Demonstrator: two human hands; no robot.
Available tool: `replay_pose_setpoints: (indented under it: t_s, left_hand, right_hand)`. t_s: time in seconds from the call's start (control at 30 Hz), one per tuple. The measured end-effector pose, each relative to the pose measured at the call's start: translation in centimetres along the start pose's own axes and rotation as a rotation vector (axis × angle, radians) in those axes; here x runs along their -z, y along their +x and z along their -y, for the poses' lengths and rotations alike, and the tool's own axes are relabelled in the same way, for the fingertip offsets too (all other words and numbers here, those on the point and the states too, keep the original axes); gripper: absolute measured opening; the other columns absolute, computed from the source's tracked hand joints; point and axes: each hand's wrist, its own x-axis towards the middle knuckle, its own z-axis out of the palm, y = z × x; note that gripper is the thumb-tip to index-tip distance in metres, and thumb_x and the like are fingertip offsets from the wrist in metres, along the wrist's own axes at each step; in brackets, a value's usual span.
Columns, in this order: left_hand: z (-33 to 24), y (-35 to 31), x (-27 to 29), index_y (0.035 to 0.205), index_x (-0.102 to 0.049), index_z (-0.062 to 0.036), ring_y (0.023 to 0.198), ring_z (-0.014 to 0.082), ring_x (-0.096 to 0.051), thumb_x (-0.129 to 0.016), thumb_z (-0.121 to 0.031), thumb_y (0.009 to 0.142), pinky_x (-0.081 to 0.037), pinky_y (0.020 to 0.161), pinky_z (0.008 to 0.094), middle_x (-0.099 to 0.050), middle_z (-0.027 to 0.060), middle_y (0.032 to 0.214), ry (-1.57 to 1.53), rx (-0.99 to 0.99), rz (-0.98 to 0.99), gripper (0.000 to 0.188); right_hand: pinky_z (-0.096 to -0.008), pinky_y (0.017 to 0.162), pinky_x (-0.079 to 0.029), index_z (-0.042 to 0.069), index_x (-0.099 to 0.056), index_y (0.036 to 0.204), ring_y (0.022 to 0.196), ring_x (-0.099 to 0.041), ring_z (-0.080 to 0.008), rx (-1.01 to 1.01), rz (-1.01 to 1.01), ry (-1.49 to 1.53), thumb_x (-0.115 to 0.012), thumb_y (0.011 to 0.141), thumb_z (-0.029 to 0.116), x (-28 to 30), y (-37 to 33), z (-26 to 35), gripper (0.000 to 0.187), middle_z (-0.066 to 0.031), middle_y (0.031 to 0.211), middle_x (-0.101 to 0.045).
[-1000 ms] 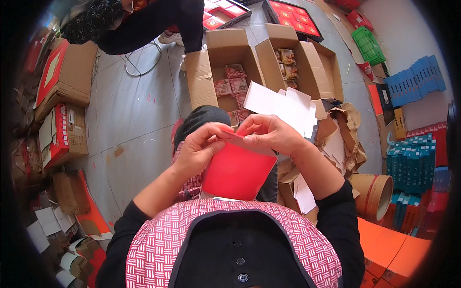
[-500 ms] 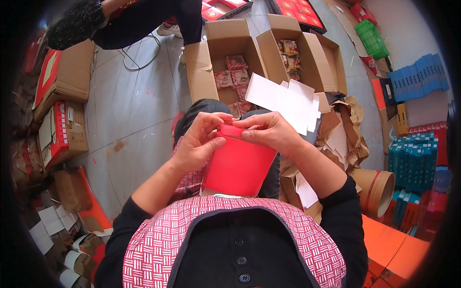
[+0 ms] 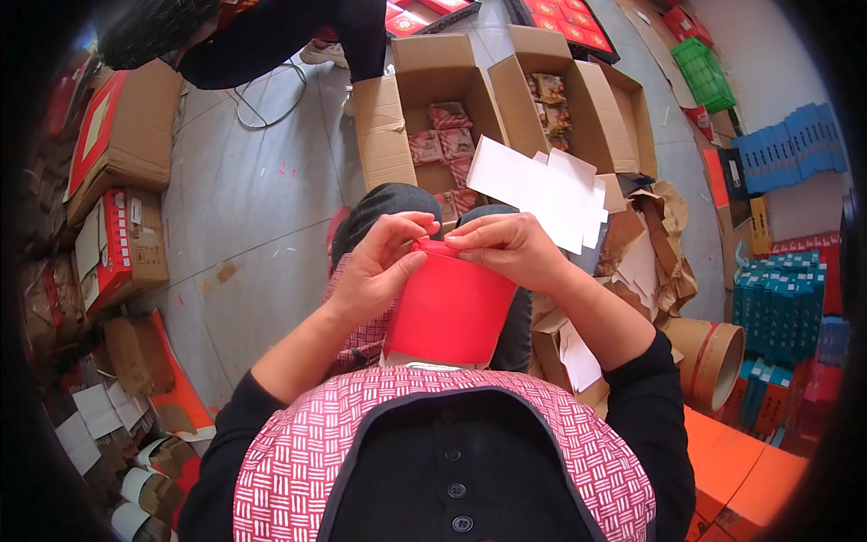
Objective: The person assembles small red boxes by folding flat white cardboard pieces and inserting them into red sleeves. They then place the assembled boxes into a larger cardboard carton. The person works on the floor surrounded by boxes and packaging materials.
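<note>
A smooth red piece [image 3: 452, 312], which looks like a carton or bag, rests upright on my lap against the apron. My left hand [image 3: 381, 264] pinches its top left corner between thumb and fingers. At the top right, my right hand [image 3: 513, 248] grips the same edge, its fingertips close to those of the left. A narrow red strip along the top edge is partly covered by my fingers. Whether the piece contains anything cannot be seen.
Beyond my knees stand an open cardboard box [image 3: 379, 122] with pink packets [image 3: 456, 143] and another box [image 3: 601, 108] with golden packets. White card sheets [image 3: 533, 185] lie over the nearer edge. A person's leg [image 3: 361, 41] is at the far left. Stacked boxes [image 3: 122, 144] line the left side.
The red strip at the top edge, raised between my fingers before, now lies lower and shows less. Both hands keep their hold, with small finger shifts.
</note>
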Motion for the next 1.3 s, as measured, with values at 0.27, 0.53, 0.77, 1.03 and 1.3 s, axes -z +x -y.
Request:
replay_pose_setpoints:
  t_s: [0.27,0.53,0.77,1.03,1.3]
  left_hand:
    - [1.1,0.0,-0.2,0.099,-0.056,-0.0008,0.103,0.0128,-0.053,-0.058,-0.001,0.089,-0.042,0.091,0.0258,-0.054,0.0091,0.114,0.264,-0.011,-0.044,0.010]
    - [1.0,0.7,0.4,0.095,-0.056,-0.0014,0.096,0.0131,-0.056,-0.061,-0.001,0.086,-0.045,0.083,0.0247,-0.057,0.0082,0.106,0.425,-0.069,0.018,0.011]
    - [-1.0,3.4,-2.3,0.086,-0.056,-0.0050,0.098,0.0267,-0.054,-0.070,-0.014,0.075,-0.038,0.088,0.0369,-0.055,0.0104,0.100,1.119,-0.186,0.203,0.019]
    - [-0.8,4.2,-2.7,0.080,-0.052,-0.0045,0.099,0.0292,-0.052,-0.071,-0.010,0.072,-0.039,0.087,0.0376,-0.055,0.0111,0.098,1.043,-0.133,0.244,0.021]
    - [-0.7,4.1,-2.4,0.079,-0.050,-0.0036,0.091,0.0294,-0.053,-0.070,-0.006,0.072,-0.042,0.082,0.0374,-0.054,0.0120,0.091,0.932,-0.171,0.259,0.021]
  right_hand:
    - [-0.0273,0.074,-0.051,0.000,-0.070,0.095,0.084,-0.065,-0.0165,-0.103,-0.014,0.119,-0.066,0.082,0.009,0.8,0.6,0.0,0.017,-0.0100,0.094,-0.070]
    - [-0.0270,0.078,-0.053,0.000,-0.069,0.101,0.085,-0.065,-0.0156,-0.436,-0.096,0.620,-0.068,0.083,0.010,3.0,-3.8,-2.7,0.021,-0.0114,0.095,-0.069]
    - [-0.0253,0.082,-0.050,-0.002,-0.069,0.100,0.085,-0.064,-0.0131,-0.420,-0.213,0.592,-0.069,0.080,0.006,1.3,-4.0,-2.6,0.021,-0.0091,0.092,-0.069]
    - [-0.0244,0.079,-0.049,-0.002,-0.070,0.096,0.084,-0.062,-0.0116,-0.388,-0.353,0.503,-0.068,0.084,0.013,-0.3,-4.0,-2.3,0.020,-0.0081,0.092,-0.069]
    - [-0.0219,0.070,-0.049,-0.003,-0.068,0.099,0.077,-0.061,-0.0099,-0.391,-0.407,0.294,-0.070,0.082,0.009,-1.7,-3.7,-1.5,0.022,-0.0066,0.083,-0.068]
